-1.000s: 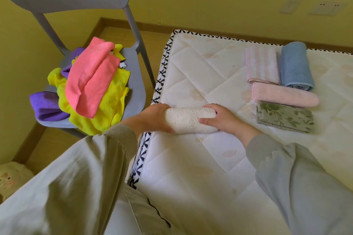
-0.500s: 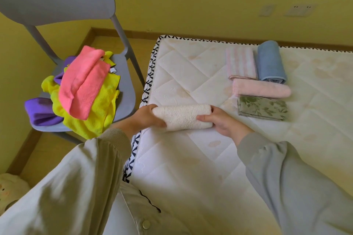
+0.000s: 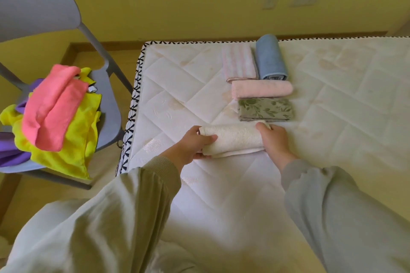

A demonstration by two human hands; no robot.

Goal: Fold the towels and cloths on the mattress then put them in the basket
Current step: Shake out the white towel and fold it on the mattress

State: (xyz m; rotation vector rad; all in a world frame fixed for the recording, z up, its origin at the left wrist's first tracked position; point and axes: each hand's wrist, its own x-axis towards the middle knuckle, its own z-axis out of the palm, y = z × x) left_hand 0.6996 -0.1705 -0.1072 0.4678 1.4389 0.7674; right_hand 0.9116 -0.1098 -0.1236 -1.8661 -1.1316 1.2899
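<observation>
Two hands on one rolled cream towel (image 3: 235,138): we see the left hand (image 3: 193,146) gripping its left end, fingers curled over the top, and the right hand (image 3: 275,142) clasping the right end. The towel sits on the mattress (image 3: 177,77) near its left edge, just beside a floral cloth (image 3: 266,109) (folded flat). A bright cloth heap (image 3: 55,106) fills a chair (image 3: 111,104).

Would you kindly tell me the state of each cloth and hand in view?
Cream towel: rolled, held at both ends.
Left hand: grips the towel's left end.
Right hand: grips its right end.
Blue towel: rolled.
Striped cloth: folded flat.
Pink towel: folded.
Floral cloth: folded flat.
Cloth pile: unfolded heap on the chair.
</observation>
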